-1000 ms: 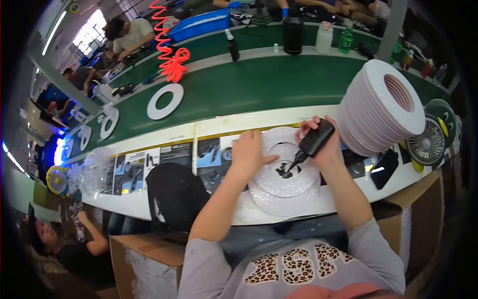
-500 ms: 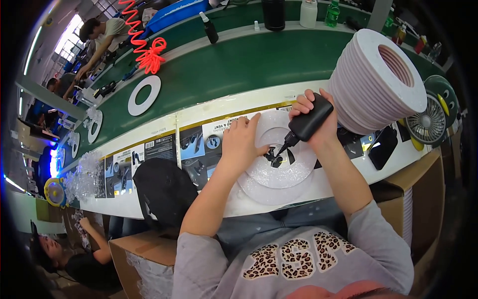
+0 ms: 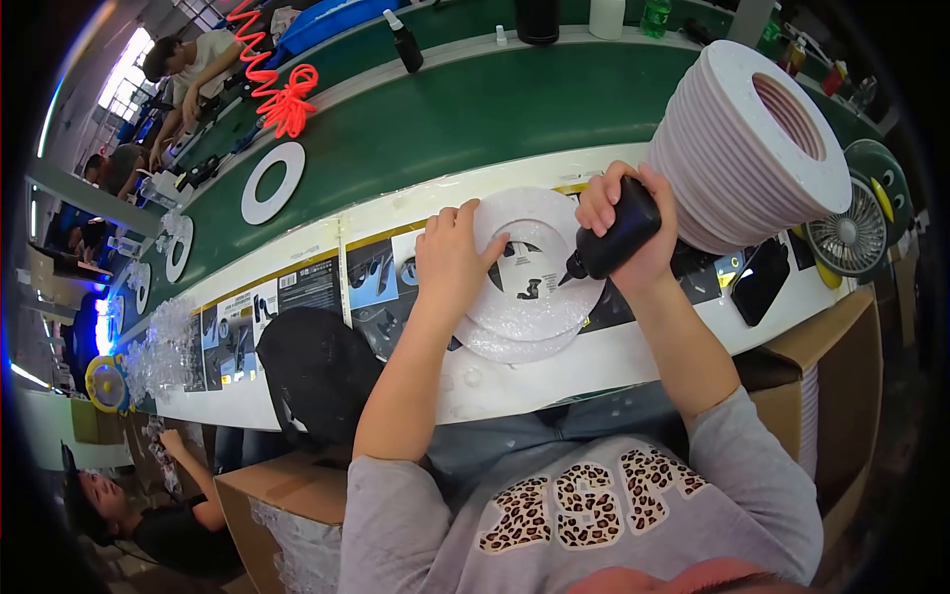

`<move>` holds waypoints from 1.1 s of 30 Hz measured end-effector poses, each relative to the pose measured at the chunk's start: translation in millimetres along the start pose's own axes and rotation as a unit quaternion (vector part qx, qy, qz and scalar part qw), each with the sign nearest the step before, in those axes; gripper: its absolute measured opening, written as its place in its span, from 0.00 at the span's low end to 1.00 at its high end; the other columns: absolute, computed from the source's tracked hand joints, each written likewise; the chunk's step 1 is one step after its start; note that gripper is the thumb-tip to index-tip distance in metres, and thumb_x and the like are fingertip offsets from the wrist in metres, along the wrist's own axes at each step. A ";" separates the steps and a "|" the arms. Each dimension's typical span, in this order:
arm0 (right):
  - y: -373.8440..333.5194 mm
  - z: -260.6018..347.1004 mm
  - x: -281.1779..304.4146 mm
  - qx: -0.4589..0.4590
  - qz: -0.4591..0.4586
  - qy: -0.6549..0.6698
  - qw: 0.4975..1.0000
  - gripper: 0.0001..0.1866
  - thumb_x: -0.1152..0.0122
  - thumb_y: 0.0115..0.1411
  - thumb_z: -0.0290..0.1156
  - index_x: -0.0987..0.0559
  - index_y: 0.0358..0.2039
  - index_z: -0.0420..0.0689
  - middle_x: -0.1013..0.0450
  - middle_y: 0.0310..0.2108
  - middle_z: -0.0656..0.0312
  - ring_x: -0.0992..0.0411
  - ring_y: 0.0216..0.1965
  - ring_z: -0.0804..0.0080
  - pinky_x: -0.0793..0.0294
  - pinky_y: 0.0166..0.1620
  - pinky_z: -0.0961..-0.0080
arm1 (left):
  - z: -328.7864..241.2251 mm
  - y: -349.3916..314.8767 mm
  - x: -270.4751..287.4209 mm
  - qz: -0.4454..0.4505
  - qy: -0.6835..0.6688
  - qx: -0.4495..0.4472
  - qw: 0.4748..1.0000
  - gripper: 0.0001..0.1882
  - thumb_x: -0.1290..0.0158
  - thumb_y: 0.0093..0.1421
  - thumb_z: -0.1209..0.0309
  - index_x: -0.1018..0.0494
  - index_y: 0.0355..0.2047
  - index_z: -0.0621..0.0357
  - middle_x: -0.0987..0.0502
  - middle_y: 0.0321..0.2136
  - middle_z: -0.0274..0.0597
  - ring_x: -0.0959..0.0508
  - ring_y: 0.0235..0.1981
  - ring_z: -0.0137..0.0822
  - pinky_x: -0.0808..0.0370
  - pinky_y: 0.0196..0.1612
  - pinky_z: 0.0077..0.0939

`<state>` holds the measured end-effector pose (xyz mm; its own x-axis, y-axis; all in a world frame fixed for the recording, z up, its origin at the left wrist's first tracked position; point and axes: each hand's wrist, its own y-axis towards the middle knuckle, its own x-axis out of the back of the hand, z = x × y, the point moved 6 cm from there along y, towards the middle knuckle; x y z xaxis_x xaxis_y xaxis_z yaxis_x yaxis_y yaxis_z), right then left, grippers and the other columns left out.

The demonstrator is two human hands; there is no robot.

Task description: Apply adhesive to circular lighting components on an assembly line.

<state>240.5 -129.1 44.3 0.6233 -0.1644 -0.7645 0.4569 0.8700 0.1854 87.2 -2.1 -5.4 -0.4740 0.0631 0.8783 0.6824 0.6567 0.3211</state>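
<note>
A squeeze bottle [image 3: 627,228], black with a narrow pointed nozzle, is tilted down in my right hand [image 3: 655,226], whose fingers wrap round it. Its tip hovers by the inner edge of a flat white ring [image 3: 534,309] with a speckled, glossy surface. My left hand [image 3: 453,252] holds this ring at its left side, the thumb lying across the top and the fingers apart along the outer edge. Another white ring [image 3: 524,351] lies partly beneath, shifted toward me. Through the hole a printed sheet on the bench shows.
A tall stack of white rings [image 3: 747,148] stands at right, near a small fan [image 3: 849,230] and a phone [image 3: 762,282]. A black cap [image 3: 315,371] lies left. Loose rings [image 3: 273,184] rest on the green belt [image 3: 455,124]. Cardboard boxes [image 3: 282,490] flank me; other people work at left.
The rings have moved away from me and slightly left together with my left hand. The bottle has stayed nearly in place, its nozzle now nearer the hole's right edge.
</note>
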 end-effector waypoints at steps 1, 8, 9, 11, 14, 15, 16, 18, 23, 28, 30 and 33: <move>-0.9 0.8 -4.9 0.010 0.022 -0.038 0.999 0.21 0.64 0.67 0.46 0.37 0.23 0.45 0.42 0.17 0.65 0.42 0.20 0.75 0.39 0.32 0.77 | -0.5 0.5 0.3 -0.013 0.001 -0.010 1.000 0.29 0.37 0.53 0.57 0.28 0.52 0.56 0.24 0.43 0.45 0.25 0.47 0.45 0.29 0.48 0.40; -13.4 -9.4 -20.2 -0.013 0.071 -0.074 0.995 0.21 0.64 0.68 0.45 0.36 0.22 0.45 0.40 0.15 0.64 0.41 0.18 0.75 0.39 0.29 0.78 | 2.0 0.2 -1.7 -0.025 0.000 -0.013 1.000 0.26 0.39 0.55 0.58 0.27 0.51 0.57 0.24 0.42 0.45 0.25 0.46 0.45 0.28 0.47 0.39; -14.3 -9.7 -20.3 -0.014 0.072 -0.074 0.995 0.21 0.64 0.68 0.45 0.36 0.22 0.45 0.40 0.15 0.64 0.41 0.18 0.75 0.39 0.29 0.78 | 1.8 -0.4 -2.0 -0.026 -0.002 -0.015 1.000 0.25 0.39 0.55 0.58 0.27 0.50 0.57 0.24 0.42 0.45 0.25 0.45 0.45 0.28 0.47 0.39; -15.1 -10.6 -21.1 -0.018 0.082 -0.068 0.994 0.22 0.64 0.68 0.45 0.36 0.22 0.45 0.39 0.14 0.64 0.41 0.18 0.75 0.39 0.29 0.79 | 1.7 -0.2 -2.5 -0.028 -0.003 -0.019 0.999 0.25 0.39 0.55 0.58 0.26 0.50 0.57 0.23 0.41 0.45 0.24 0.45 0.45 0.28 0.46 0.39; -15.4 -13.3 -21.1 -0.025 0.078 -0.070 0.994 0.22 0.65 0.68 0.44 0.36 0.21 0.44 0.39 0.14 0.63 0.41 0.18 0.75 0.39 0.29 0.79 | 1.9 -0.3 -3.6 -0.027 -0.001 -0.021 0.999 0.25 0.39 0.55 0.58 0.26 0.49 0.57 0.23 0.41 0.45 0.24 0.45 0.45 0.27 0.46 0.39; -15.3 -14.6 -20.8 -0.026 0.077 -0.070 0.994 0.22 0.65 0.68 0.44 0.36 0.21 0.44 0.39 0.14 0.63 0.41 0.18 0.75 0.39 0.29 0.79 | 2.5 -0.7 -4.2 -0.027 0.000 -0.019 0.999 0.25 0.39 0.55 0.58 0.26 0.49 0.58 0.23 0.41 0.45 0.24 0.45 0.45 0.27 0.46 0.39; -15.2 -15.0 -21.4 -0.026 0.078 -0.072 0.994 0.22 0.65 0.68 0.44 0.36 0.21 0.44 0.39 0.14 0.63 0.40 0.18 0.75 0.39 0.29 0.79 | 1.9 -0.4 -2.9 -0.029 0.002 -0.019 0.999 0.25 0.39 0.55 0.58 0.26 0.49 0.58 0.23 0.41 0.45 0.24 0.45 0.45 0.28 0.46 0.39; -15.5 -14.6 -21.9 -0.025 0.079 -0.074 0.994 0.22 0.65 0.68 0.44 0.36 0.21 0.44 0.39 0.14 0.63 0.40 0.18 0.75 0.39 0.29 0.79 | 0.5 0.3 -1.0 -0.032 0.004 -0.021 0.999 0.25 0.39 0.55 0.58 0.26 0.49 0.58 0.23 0.41 0.45 0.24 0.45 0.45 0.28 0.46 0.39; -13.2 -16.2 -20.3 -0.031 0.079 -0.075 0.994 0.22 0.64 0.68 0.45 0.36 0.21 0.44 0.38 0.14 0.63 0.40 0.18 0.76 0.39 0.29 0.80 | 1.9 2.3 -2.1 -0.035 0.000 -0.024 0.999 0.25 0.39 0.55 0.58 0.26 0.50 0.58 0.23 0.41 0.45 0.25 0.45 0.45 0.28 0.47 0.39; -14.6 -18.4 -20.3 -0.029 0.086 -0.074 0.993 0.23 0.64 0.68 0.45 0.35 0.21 0.44 0.38 0.14 0.63 0.40 0.18 0.76 0.39 0.29 0.80 | 1.6 1.0 -2.4 -0.023 0.000 -0.013 1.000 0.24 0.40 0.56 0.58 0.26 0.49 0.58 0.23 0.41 0.46 0.25 0.45 0.45 0.29 0.47 0.39; -15.2 -17.5 -18.6 -0.028 0.088 -0.075 0.993 0.23 0.64 0.68 0.45 0.35 0.21 0.44 0.38 0.14 0.63 0.40 0.18 0.76 0.39 0.29 0.80 | 0.6 0.7 -3.6 -0.025 0.000 -0.016 1.000 0.24 0.40 0.56 0.58 0.26 0.49 0.58 0.23 0.41 0.46 0.25 0.45 0.45 0.29 0.47 0.39; -14.5 -19.2 -18.9 -0.030 0.085 -0.071 0.993 0.23 0.64 0.68 0.46 0.35 0.21 0.44 0.38 0.14 0.63 0.40 0.18 0.76 0.39 0.29 0.80 | 2.6 1.0 -3.5 -0.026 0.001 -0.016 1.000 0.25 0.40 0.55 0.58 0.26 0.49 0.58 0.23 0.41 0.45 0.25 0.45 0.45 0.28 0.47 0.39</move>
<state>209.9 -129.7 44.2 0.7733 -0.0722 -0.6300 0.3012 0.9161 0.2647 88.1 0.4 -9.0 -0.5087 0.0284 0.8605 0.6745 0.6343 0.3778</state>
